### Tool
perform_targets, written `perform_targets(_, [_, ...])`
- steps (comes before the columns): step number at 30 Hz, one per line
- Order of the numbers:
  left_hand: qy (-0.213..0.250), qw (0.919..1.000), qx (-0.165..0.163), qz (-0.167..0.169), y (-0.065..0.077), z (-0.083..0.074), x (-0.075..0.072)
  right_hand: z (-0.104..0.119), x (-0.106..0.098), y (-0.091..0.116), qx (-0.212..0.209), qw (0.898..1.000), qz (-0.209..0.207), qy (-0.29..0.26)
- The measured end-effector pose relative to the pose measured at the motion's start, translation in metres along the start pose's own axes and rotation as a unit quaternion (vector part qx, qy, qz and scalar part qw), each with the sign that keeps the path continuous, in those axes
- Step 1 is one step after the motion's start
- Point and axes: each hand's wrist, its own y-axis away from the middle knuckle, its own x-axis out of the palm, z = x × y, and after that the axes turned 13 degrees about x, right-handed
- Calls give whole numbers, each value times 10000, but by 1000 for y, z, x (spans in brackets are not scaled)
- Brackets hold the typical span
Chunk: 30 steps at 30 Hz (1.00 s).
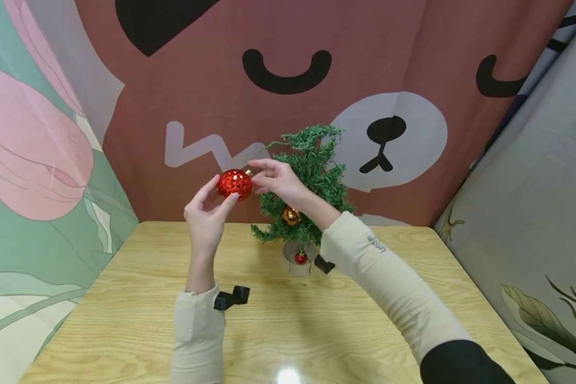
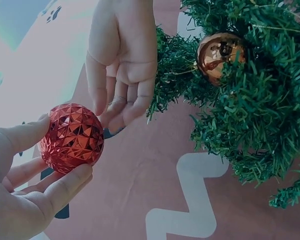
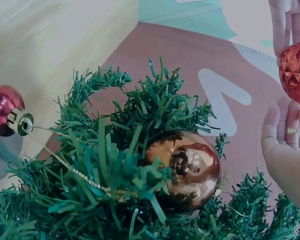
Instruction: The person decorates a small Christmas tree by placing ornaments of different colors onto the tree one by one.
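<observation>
A shiny red Christmas bauble (image 1: 235, 184) with a faceted surface is held up left of a small green artificial Christmas tree (image 1: 312, 160). Thumb and fingers of my left hand (image 1: 205, 217) grip it from the sides. My right hand (image 1: 278, 181) is at the bauble's gold cap (image 1: 248, 173), fingers bent. Gold cord (image 3: 291, 131) shows among those fingers in the right wrist view, and they seem to pinch it. On the tree hang a glossy gold bauble (image 2: 221, 57) and, lower down, a small red bauble (image 1: 300, 258).
The tree stands in a pale round base (image 1: 293, 261) toward the back of a light wooden table (image 1: 269, 320). Behind it hangs a brown curtain (image 1: 197, 96) with a bear face. Printed cloth flanks both sides. A black wrist camera (image 1: 232, 297) sits at my left cuff.
</observation>
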Motion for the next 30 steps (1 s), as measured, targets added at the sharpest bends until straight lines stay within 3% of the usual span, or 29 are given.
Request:
perform_targets(6, [-34,9999,-44,-86,1,1,-3,0,-3,1,-146,9998,-146,11])
perform_targets(22, [-52,10000,51,8,2,1,-5,-2,-5,0,-35,9994,-5,-334])
perform_targets(26, [-107,9999,65,0,2,1,-6,-1,-6,0,-306,9994,-163,-27])
perform_targets(30, [-211,9998,37,32,3,2,-7,1,-10,1,-875,9899,-276,1077])
